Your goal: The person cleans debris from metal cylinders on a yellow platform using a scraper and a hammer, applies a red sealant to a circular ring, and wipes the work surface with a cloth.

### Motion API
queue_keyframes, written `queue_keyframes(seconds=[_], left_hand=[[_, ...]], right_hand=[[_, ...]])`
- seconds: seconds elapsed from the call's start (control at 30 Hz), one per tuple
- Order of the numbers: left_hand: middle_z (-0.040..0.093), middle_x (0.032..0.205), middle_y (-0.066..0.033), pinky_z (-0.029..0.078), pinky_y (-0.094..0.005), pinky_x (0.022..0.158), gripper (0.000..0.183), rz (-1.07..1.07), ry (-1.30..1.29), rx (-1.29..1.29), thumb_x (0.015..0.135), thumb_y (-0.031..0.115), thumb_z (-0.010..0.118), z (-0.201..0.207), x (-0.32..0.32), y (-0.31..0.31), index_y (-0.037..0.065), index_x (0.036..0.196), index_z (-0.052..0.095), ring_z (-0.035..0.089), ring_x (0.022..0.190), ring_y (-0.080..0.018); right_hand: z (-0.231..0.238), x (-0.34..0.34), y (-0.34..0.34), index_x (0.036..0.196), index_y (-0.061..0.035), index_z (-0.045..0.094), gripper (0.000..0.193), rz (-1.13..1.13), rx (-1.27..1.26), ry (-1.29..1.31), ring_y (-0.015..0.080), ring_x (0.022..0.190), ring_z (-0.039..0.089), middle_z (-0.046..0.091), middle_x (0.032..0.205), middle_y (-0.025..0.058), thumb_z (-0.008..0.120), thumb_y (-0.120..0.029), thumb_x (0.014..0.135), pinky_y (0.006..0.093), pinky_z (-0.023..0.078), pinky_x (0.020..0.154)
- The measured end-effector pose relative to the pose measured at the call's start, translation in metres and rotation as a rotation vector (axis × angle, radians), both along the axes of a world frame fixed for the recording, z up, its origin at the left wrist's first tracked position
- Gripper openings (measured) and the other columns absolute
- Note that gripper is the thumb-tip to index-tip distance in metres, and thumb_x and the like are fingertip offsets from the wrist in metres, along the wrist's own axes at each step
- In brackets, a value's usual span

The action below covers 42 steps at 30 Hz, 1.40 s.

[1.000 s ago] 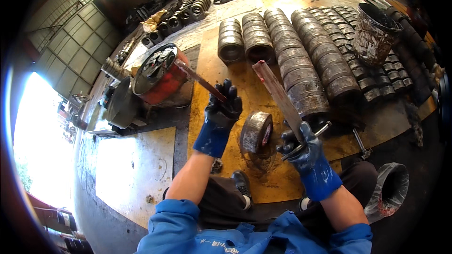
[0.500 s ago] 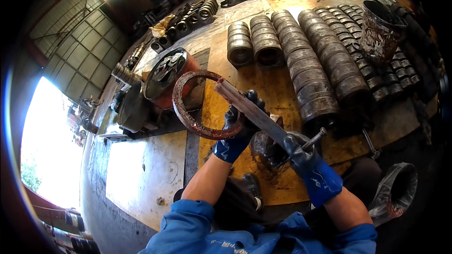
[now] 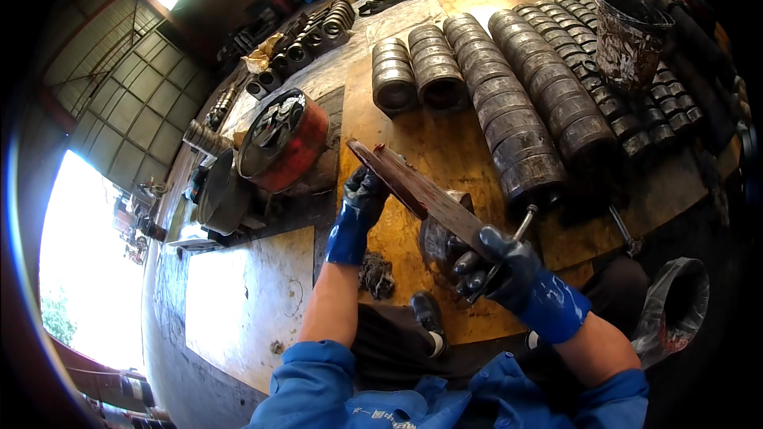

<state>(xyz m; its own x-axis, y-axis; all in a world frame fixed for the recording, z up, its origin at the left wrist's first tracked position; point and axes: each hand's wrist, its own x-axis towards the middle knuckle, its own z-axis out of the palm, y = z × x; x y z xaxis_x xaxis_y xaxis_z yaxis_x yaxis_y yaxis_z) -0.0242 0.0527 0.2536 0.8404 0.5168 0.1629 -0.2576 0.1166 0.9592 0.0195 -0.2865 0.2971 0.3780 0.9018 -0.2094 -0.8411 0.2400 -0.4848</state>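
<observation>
the step in hand looked to us like working the flat strip [image 3: 455, 219] against the ring [image 3: 403, 195], with a red-brown smear [image 3: 381, 148] at the strip's far end. the ring showed nearly edge-on, tilted, up off the yellow sheet [image 3: 381, 235], at 10 o'clock from our right hand [image 3: 513, 264]. our left hand [image 3: 363, 197] had fingers curled on the ring's rim; thumb contact we couldn't tell. our right was closed round the strip's near end, a metal rod [image 3: 524, 223] crossing the same hand, knob toward 1 o'clock. strip and ring overlapped; pressure, couldn't tell. from our left hand: rows of sleeves [image 3: 509, 111] at 2 o'clock, red drum [image 3: 306, 154] at 10. next move, we judged, called for a steady left hold and the strip flat to the ring.
</observation>
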Motion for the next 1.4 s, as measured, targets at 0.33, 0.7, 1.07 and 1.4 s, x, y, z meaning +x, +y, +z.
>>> queue_keyframes(seconds=[0.33, 0.7, 1.07, 1.4], left_hand=[[0.07, 0.097, -0.0058, 0.05, -0.0279, 0.079, 0.022, -0.162, 0.085, 0.764, 0.091, 0.011, 0.064, 0.039, -0.018, 0.0, -0.002, 0.108, 0.067, 0.063, 0.086, -0.0137], [0.064, 0.078, -0.0063, 0.049, -0.0262, 0.065, 0.018, 0.084, 0.076, 1.462, 0.084, -0.001, 0.058, 0.032, -0.016, -0.017, 0.004, 0.098, 0.069, 0.059, 0.066, -0.0107], [0.061, 0.082, 0.0001, 0.043, -0.0196, 0.064, 0.017, -0.015, 0.121, 0.28, 0.088, -0.007, 0.057, 0.015, 0.004, -0.035, -0.01, 0.103, 0.065, 0.053, 0.07, -0.0059], [0.066, 0.089, -0.0066, 0.049, -0.0235, 0.068, 0.015, -0.031, 0.172, 0.279, 0.089, -0.005, 0.058, -0.01, 0.024, -0.08, -0.008, 0.102, 0.065, 0.059, 0.078, -0.0117]], right_hand=[[0.011, 0.027, -0.02, 0.117, 0.0039, 0.057, 0.042, 0.009, -0.276, 0.171, 0.0115, 0.051, 0.055, 0.066, 0.078, 0.0104, 0.049, -0.034, 0.099, 0.0262, 0.05, 0.052], [0.0, 0.042, -0.032, 0.11, 0.0052, 0.059, 0.041, -0.032, -0.289, 0.002, 0.0133, 0.051, 0.053, 0.062, 0.072, 0.0076, 0.05, -0.033, 0.098, 0.0322, 0.052, 0.056], [-0.019, 0.038, -0.042, 0.114, 0.0106, 0.058, 0.049, -0.136, -0.396, -0.236, 0.0179, 0.054, 0.065, 0.067, 0.076, 0.0137, 0.055, -0.035, 0.097, 0.0286, 0.056, 0.051], [-0.038, 0.044, -0.039, 0.129, 0.0123, 0.044, 0.049, -0.235, -0.398, -0.247, 0.0299, 0.059, 0.069, 0.068, 0.09, 0.0271, 0.047, -0.028, 0.1, 0.0389, 0.062, 0.057]])
